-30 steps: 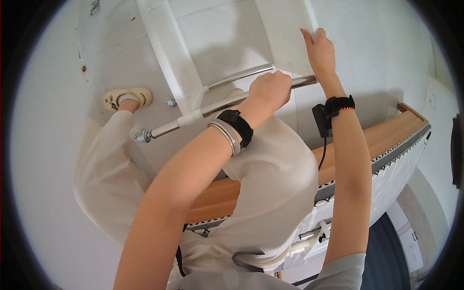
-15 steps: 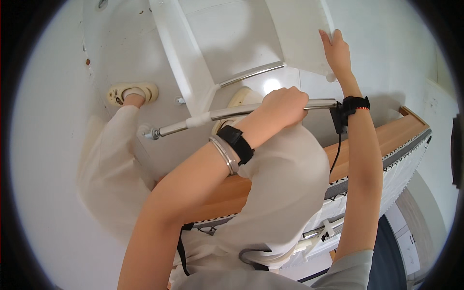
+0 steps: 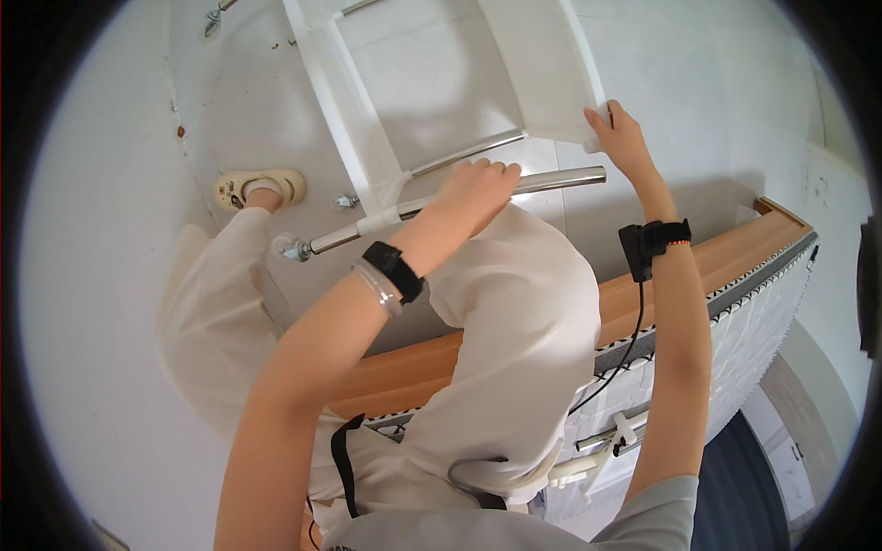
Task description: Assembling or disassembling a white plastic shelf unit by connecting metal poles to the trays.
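My left hand (image 3: 482,191) is wrapped round a chrome tube (image 3: 560,180) of a white shelf frame, with the tube's bare end sticking out to the right. A white collar (image 3: 378,221) joins this tube to a white plastic shelf (image 3: 354,110), and a caster wheel (image 3: 292,248) sits at its left end. At the far right, my right hand (image 3: 627,138) holds the near corner of another white plastic shelf panel (image 3: 542,69), thumb and fingers at its edge. A second chrome tube (image 3: 469,152) runs between the two panels, parallel to the first.
More casters (image 3: 344,201) show along the frame's left side. Beneath me is a wooden bed edge (image 3: 395,372) with a white mattress (image 3: 767,321). Another chrome rod with white fittings (image 3: 625,432) lies on it. My foot in a cream clog (image 3: 260,189) rests on the tiled floor.
The frame has shifted left and a little nearer in view. My left hand sits farther from the tube's bare end. My right hand has come nearer, closer to the panel's corner.
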The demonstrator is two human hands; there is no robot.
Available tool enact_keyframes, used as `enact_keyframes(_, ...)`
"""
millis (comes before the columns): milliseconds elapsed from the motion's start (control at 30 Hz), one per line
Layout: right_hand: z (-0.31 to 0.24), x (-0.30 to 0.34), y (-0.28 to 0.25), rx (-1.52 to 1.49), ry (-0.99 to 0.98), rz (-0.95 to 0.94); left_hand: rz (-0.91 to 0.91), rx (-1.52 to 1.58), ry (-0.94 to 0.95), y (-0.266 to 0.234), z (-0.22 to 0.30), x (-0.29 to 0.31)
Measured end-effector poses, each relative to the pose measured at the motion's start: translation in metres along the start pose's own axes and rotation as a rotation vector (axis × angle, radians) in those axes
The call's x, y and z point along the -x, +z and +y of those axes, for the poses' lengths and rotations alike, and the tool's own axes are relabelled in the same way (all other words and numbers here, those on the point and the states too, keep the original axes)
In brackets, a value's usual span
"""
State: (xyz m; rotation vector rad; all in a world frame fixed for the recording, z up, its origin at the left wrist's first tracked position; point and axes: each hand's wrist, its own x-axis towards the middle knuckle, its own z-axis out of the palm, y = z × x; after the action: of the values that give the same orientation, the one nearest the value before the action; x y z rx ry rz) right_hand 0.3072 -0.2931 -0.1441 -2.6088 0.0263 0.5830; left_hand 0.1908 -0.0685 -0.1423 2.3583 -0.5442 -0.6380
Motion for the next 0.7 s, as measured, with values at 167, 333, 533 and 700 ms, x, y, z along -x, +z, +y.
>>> enact_keyframes(167, 0.008, 0.01, 0.009, 0.022, -0.056, 0.088, 0.196, -0.31, 0.113, -0.021, -0.016, 0.046)
enact_keyframes(333, 0.009, 0.011, 0.011, 0.06, -0.024, 0.125, 0.166, -0.338, 0.035, -0.05, -0.035, 0.076)
enact_keyframes(533, 0.016, 0.02, 0.014, 0.05, -0.079, 0.197, 0.464, -0.074, -0.165, -0.11, -0.062, 0.053)
enact_keyframes(700, 0.007, 0.043, -0.001, 0.018, -0.264, 0.344, 0.674, 0.123, -0.396, -0.113, -0.09, 0.053)
